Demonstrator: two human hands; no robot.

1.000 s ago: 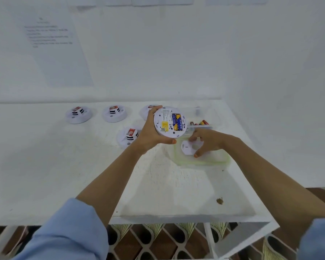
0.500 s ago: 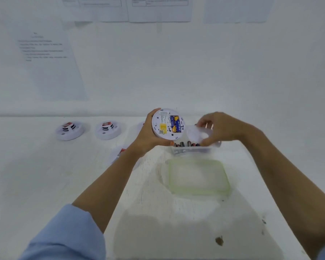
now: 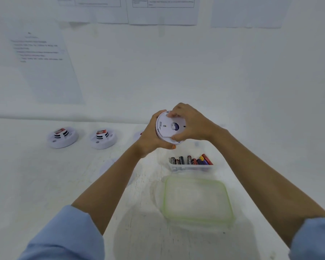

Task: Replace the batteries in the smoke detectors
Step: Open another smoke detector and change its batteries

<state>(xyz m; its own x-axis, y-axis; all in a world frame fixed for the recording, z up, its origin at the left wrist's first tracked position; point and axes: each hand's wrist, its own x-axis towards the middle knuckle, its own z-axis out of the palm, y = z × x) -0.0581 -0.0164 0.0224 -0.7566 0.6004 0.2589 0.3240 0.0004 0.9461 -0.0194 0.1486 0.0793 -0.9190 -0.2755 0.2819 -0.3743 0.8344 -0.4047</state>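
The detector [image 3: 162, 138] is up over the desk [image 3: 64, 184], behind the battery tub [image 3: 191, 167]. The cover [image 3: 170, 128] my right hand [image 3: 193, 124] grabbed a sec ago is now pinched onto its back, with my left hand [image 3: 148, 139] cupping the detector. Looks like I'm closing this one up.

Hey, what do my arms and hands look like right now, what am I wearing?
Light blue sleeves: the left sleeve and right sleeve end near the elbows, leaving the forearms bare. The left hand and right hand wear no gloves, and no watch or rings show. The left thumbnail is painted orange.
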